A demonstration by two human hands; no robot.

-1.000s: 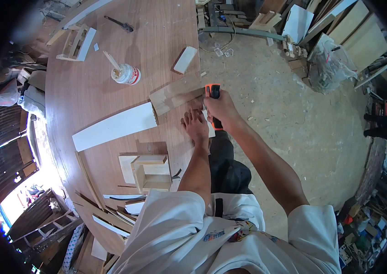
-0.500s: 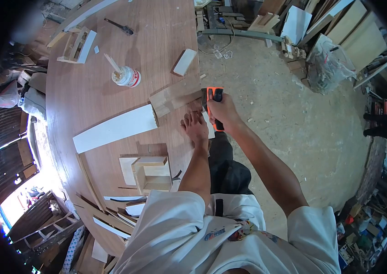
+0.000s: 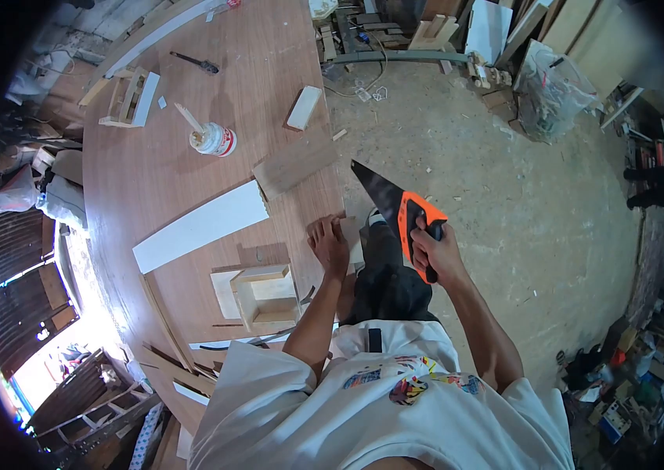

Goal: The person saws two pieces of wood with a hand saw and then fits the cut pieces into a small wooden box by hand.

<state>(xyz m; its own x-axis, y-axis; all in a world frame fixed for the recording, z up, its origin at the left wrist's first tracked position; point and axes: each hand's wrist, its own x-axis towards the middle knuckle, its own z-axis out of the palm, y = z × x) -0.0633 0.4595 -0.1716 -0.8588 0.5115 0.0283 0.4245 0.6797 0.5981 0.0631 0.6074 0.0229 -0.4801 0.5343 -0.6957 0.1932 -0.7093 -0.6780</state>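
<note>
My right hand (image 3: 438,254) grips the orange and black handle of a hand saw (image 3: 395,207), held in the air beside the table's edge, its dark blade pointing up and left. My left hand (image 3: 330,243) lies flat at the table's right edge, fingers on a small pale wood piece (image 3: 352,239). A brown board (image 3: 294,166) lies just beyond it, with a long white panel (image 3: 200,227) to its left.
On the wooden table (image 3: 152,164) stand a glue pot with a stick (image 3: 212,139), a white block (image 3: 304,107), a small open wooden box (image 3: 263,296), a wooden frame (image 3: 130,98) and a dark tool (image 3: 191,63). Stacked strips lie near me. Offcuts and a plastic bag (image 3: 551,90) litter the floor.
My right hand has pulled the saw back and right, away from the board's edge, and lifted it clear. The left hand stays pressed on the table.
</note>
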